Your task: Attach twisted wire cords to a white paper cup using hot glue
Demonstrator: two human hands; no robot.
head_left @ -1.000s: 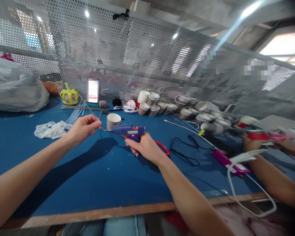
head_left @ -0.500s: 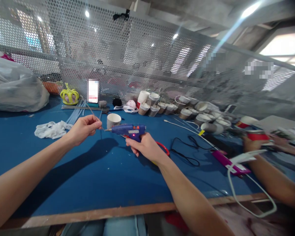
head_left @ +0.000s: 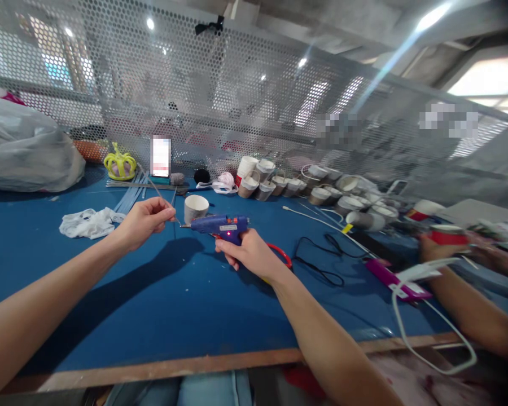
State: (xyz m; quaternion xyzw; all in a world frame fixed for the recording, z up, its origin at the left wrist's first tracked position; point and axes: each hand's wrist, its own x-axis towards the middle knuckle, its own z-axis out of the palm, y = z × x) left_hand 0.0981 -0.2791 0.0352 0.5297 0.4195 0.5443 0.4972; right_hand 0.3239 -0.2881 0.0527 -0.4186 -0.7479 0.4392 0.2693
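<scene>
My right hand (head_left: 248, 251) is wrapped round the handle of a blue hot glue gun (head_left: 214, 224), whose red light is lit. The gun's nozzle points left, at or very near thin pale sticks (head_left: 163, 196) pinched in my left hand (head_left: 150, 217). Whether nozzle and sticks touch, I cannot tell. Just behind the nozzle stands a small white cup (head_left: 196, 208). Scissors with a red-and-yellow handle (head_left: 283, 255) lie partly hidden beneath my right wrist. Left of my left hand rests a crumpled white cloth or plastic piece (head_left: 88, 223).
Paper cups (head_left: 262, 183) with wrapped sides line the back right. A yellow crown-shaped piece (head_left: 119, 163) and a propped phone (head_left: 160, 157) stand at the back left. Cables (head_left: 322, 259) and a purple power strip (head_left: 395, 280) lie rightward. Another person's hands hold a red cup (head_left: 447, 235).
The glue gun has shifted very slightly left and down in my right hand. My left hand keeps its place. At the right, the other person's hands and red cup have moved a little.
</scene>
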